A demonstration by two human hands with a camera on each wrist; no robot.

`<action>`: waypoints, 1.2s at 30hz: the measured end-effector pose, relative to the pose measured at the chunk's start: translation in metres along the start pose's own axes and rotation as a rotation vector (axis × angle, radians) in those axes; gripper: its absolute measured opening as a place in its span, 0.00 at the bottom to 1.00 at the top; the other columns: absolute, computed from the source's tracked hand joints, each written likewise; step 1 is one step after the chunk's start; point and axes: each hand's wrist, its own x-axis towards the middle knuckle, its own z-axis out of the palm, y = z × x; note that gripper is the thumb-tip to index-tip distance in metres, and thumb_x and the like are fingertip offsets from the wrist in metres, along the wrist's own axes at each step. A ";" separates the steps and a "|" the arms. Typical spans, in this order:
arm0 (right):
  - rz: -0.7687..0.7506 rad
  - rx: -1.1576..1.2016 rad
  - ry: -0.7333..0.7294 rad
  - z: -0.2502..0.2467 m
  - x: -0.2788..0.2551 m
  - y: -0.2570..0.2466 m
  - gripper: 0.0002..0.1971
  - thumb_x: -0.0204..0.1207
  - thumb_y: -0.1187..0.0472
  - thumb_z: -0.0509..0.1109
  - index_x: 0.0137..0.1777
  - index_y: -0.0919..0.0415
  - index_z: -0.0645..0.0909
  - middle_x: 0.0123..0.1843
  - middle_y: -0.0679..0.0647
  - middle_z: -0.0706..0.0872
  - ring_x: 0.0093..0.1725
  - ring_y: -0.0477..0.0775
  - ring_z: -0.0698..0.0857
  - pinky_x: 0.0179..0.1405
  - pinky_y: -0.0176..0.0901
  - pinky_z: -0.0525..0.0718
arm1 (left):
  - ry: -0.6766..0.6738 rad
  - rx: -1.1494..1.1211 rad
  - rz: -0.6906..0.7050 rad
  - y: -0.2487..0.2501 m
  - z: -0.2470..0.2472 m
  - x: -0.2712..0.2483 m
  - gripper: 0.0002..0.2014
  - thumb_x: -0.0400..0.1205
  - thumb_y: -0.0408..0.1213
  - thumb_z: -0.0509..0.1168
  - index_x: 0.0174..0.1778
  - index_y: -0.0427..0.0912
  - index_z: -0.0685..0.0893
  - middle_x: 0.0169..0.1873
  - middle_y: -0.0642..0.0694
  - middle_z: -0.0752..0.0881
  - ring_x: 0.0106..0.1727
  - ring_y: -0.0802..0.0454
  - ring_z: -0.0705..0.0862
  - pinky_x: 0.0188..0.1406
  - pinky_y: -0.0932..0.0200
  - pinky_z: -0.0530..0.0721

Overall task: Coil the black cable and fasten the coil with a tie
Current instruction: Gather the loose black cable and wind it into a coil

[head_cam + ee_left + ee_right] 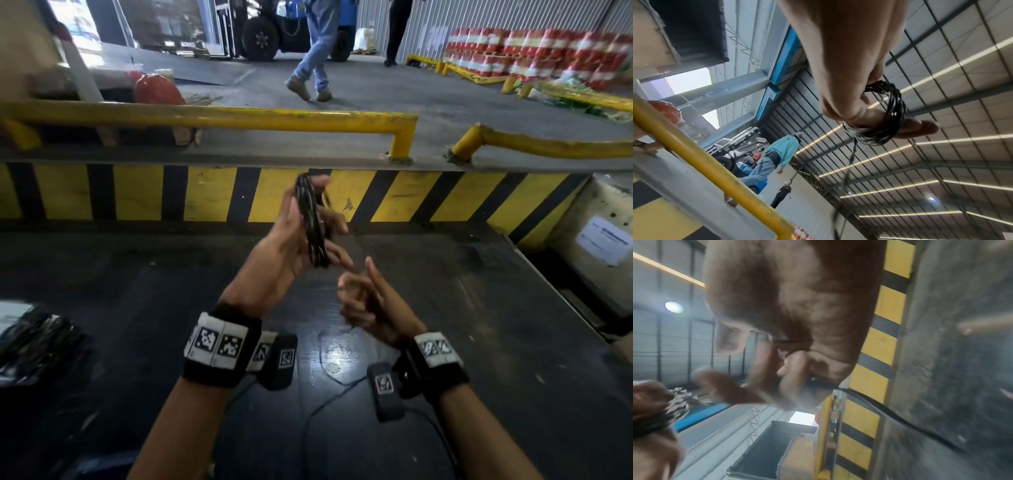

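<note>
Two hands: left hand (281, 253) holds one black cable (313, 226) coil.

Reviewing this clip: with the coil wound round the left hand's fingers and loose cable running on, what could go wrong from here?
1. The coil sits near the tips of the left hand; loops might slip off.
2. The right hand pinches the tail, which trails over the dark table; it may snag.
3. No tie is visible, so the coil could spring loose.

The right hand (789, 331) is motion-blurred, so its grip is unclear. The left hand's fingers (337, 222) sit partly hidden behind the coiled black cable (313, 222). The walking person (317, 51) is cropped above the waist.
</note>
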 end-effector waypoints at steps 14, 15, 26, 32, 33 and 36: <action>-0.353 -0.578 0.356 0.050 -0.028 0.022 0.14 0.88 0.59 0.62 0.40 0.61 0.79 0.31 0.52 0.77 0.27 0.48 0.68 0.26 0.39 0.64 | 0.358 0.365 0.062 -0.018 -0.052 0.061 0.18 0.94 0.45 0.43 0.79 0.48 0.66 0.52 0.33 0.80 0.44 0.35 0.92 0.48 0.51 0.91; -0.382 -0.620 0.357 0.058 -0.030 0.012 0.16 0.88 0.59 0.61 0.38 0.64 0.77 0.29 0.51 0.76 0.26 0.51 0.67 0.25 0.44 0.62 | 0.357 0.419 0.056 -0.022 -0.051 0.062 0.18 0.94 0.44 0.43 0.78 0.48 0.66 0.54 0.31 0.79 0.43 0.37 0.92 0.47 0.52 0.92; -0.391 -0.756 0.337 0.098 -0.049 -0.126 0.18 0.86 0.52 0.63 0.33 0.54 0.75 0.28 0.52 0.67 0.22 0.48 0.66 0.19 0.40 0.63 | -0.109 0.684 -0.185 -0.036 -0.008 0.014 0.15 0.91 0.54 0.48 0.72 0.60 0.70 0.55 0.36 0.88 0.42 0.41 0.93 0.50 0.42 0.93; -0.270 -0.873 0.301 0.067 -0.021 -0.145 0.21 0.88 0.50 0.62 0.32 0.54 0.77 0.27 0.49 0.66 0.23 0.48 0.65 0.22 0.37 0.63 | -0.287 0.252 -0.179 -0.015 0.022 -0.009 0.20 0.92 0.50 0.43 0.79 0.55 0.66 0.51 0.25 0.82 0.39 0.37 0.89 0.47 0.42 0.89; -0.251 -0.851 0.294 0.061 -0.016 -0.137 0.22 0.87 0.49 0.62 0.32 0.57 0.77 0.27 0.50 0.67 0.24 0.48 0.65 0.22 0.37 0.63 | -0.285 0.181 -0.158 -0.012 0.025 -0.010 0.21 0.91 0.49 0.42 0.80 0.53 0.64 0.50 0.27 0.82 0.38 0.37 0.88 0.48 0.41 0.88; -0.246 -0.628 0.271 0.048 -0.010 -0.096 0.23 0.79 0.39 0.68 0.36 0.59 0.83 0.27 0.55 0.67 0.22 0.48 0.68 0.22 0.38 0.65 | -0.249 0.010 -0.081 -0.006 0.030 -0.007 0.22 0.91 0.48 0.41 0.81 0.54 0.65 0.52 0.32 0.83 0.39 0.38 0.87 0.48 0.42 0.88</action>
